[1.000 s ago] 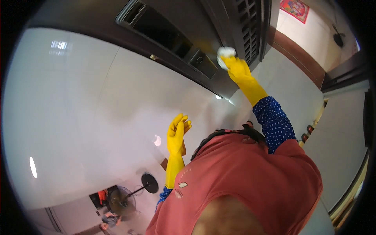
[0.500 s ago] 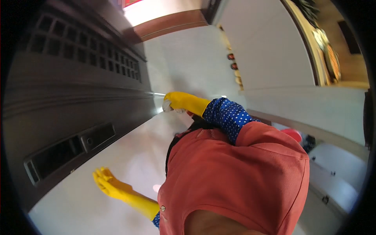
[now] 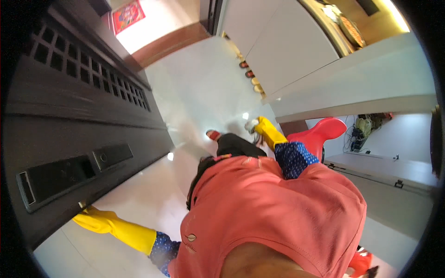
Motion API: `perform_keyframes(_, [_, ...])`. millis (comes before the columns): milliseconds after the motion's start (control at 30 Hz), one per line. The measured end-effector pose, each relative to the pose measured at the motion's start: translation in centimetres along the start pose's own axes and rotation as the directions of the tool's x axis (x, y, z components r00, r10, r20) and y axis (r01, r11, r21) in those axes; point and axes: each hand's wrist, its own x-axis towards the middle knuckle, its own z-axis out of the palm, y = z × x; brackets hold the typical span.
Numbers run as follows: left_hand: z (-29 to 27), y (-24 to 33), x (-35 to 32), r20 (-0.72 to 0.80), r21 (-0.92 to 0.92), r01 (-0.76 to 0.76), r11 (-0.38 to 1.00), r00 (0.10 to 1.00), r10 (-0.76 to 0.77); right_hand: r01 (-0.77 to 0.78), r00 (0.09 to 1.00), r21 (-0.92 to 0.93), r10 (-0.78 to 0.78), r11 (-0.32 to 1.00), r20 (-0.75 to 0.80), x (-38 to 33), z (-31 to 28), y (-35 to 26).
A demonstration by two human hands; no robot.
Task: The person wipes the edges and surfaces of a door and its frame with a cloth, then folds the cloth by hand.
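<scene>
My left hand (image 3: 95, 220), in a yellow rubber glove, is at the edge of a dark door (image 3: 55, 134), just below its black lock handle (image 3: 60, 175). Its fingers close on that edge, and their tips are partly hidden. My right hand (image 3: 264, 129), gloved in the same yellow, is closed around a crumpled whitish cloth (image 3: 251, 125). It hangs low over the floor, in front of a red, curved plastic thing (image 3: 320, 134), and away from the door. Blue polka-dot sleeves cover both forearms.
Pale glossy floor (image 3: 190, 83) leads to a brown threshold (image 3: 171, 44) with a red patterned mat (image 3: 127, 16) beyond. Several shoes (image 3: 250, 74) line the foot of a white cabinet (image 3: 287, 46) on the right. An open compartment (image 3: 394, 139) holds cables and small items.
My left hand has moved left to the door's edge and closed there. My right hand, with the cloth, has swung away from the door to the right. The view has shifted.
</scene>
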Motion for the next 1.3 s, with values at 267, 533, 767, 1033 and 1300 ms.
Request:
perform_keyframes(267, [0.4,-2.0,-1.7,-0.057,0.218,-0.029,0.975,0.997,0.042,-0.218,0.959,-0.346,0.134,0.912,-0.251,-3.5,1.5,5.4])
perform_keyframes(533, [1.3,-15.0,-15.9,-0.056,-0.005,0.796,0.605,0.604,-0.795,-0.248,0.912,-0.235,0.145,0.94,-0.384,-6.7,-2.1,-1.9])
perform_keyframes(767, [13.5,-4.4,-24.5,0.548,0.164,0.922,0.35,0.21,-0.81,-0.014,0.914,-0.248,-0.089,0.969,-0.396,-7.9,-5.0,-7.8])
perform_keyframes(1033, [33.3,6.2,-34.7,0.869,0.396,0.672,0.625,-0.055,-0.491,0.167,0.8,-0.291,-0.302,0.942,-0.518,-7.1,-12.2,2.1])
perform_keyframes(1300, [41.9,21.3,-49.6,0.717,0.495,0.383,0.78,-0.686,-0.119,0.096,0.562,0.49,0.359,0.867,-0.746,-20.1,-13.3,6.8])
